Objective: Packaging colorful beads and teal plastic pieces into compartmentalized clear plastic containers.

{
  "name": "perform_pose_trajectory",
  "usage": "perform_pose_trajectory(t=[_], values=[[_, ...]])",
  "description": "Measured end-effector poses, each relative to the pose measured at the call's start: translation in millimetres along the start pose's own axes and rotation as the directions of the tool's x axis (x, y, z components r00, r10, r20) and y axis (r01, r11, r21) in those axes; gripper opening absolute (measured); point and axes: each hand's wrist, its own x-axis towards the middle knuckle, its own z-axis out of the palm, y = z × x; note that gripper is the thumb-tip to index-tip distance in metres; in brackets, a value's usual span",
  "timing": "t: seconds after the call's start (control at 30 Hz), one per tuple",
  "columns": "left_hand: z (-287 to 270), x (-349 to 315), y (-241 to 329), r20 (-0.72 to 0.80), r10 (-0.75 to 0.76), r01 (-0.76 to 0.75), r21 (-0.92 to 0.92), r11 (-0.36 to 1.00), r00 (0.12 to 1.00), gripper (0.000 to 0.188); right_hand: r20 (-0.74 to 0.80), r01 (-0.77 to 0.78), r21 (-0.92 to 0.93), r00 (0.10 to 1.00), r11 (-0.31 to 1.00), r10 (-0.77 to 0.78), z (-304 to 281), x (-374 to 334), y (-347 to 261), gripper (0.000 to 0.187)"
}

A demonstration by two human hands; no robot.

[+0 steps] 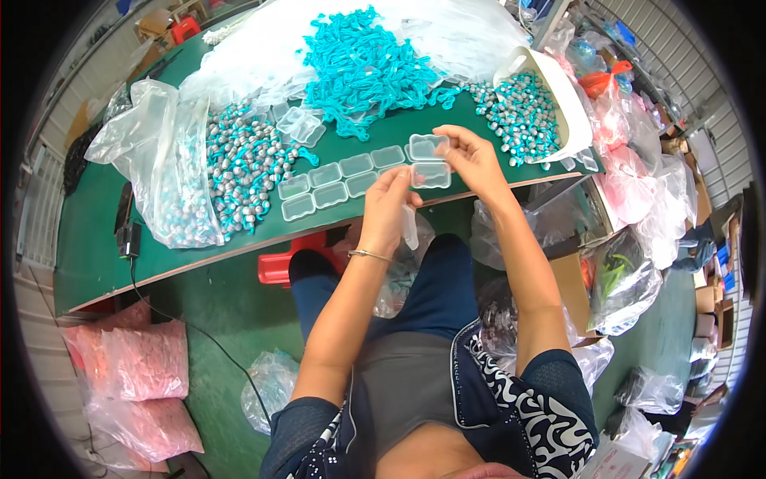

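Observation:
My right hand (476, 164) pinches the right edge of a small clear plastic case (431, 175), which lies unfolded with its lid and base side by side. Close to the case's left edge, the thumb and fingers of my left hand (385, 206) are closed. Another clear plastic piece (410, 229), which looks like a case, hangs below those fingers, mostly hidden by the hand. Several more unfolded clear cases (329, 194) lie edge to edge along the table's front, left of my hands.
On the green table (159, 271) lie a heap of turquoise cords (367, 68), a pile of grey-and-turquoise beaded pieces (249, 168) and a clear bag (171, 172). A white bin (581, 120) holds similar pieces at right. Below are a red stool (274, 269) and pink bags (144, 359).

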Motion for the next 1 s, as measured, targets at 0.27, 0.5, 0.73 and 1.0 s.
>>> perform_pose_trajectory(t=[0.27,0.5,0.73,1.0], values=[[-1.0,-1.7,-4.3,0.049,-0.037,0.038,-0.02,0.999,0.998,0.022,-0.314,-0.093,-0.348,0.949,0.933,-0.022,-69.4,20.3,72.0,0.019],[-3.5,-2.0,-8.4,0.086,-0.054,0.053,0.012,0.999,0.995,0.02,-0.241,-0.132,-0.58,0.97,0.804,-0.015,-59.4,23.8,72.5,0.022],[-6.3,-4.1,-9.1,0.082,-0.062,0.06,0.03,0.998,0.995,0.019,-0.175,-0.017,-0.51,0.981,0.86,-0.084,-78.7,12.6,73.4,0.023],[-3.3,-6.3,-10.9,0.08,-0.074,0.073,0.019,0.997,0.994,0.019,0.102,0.132,-0.622,0.991,0.772,-0.088,-68.8,-19.0,40.9,0.029]])
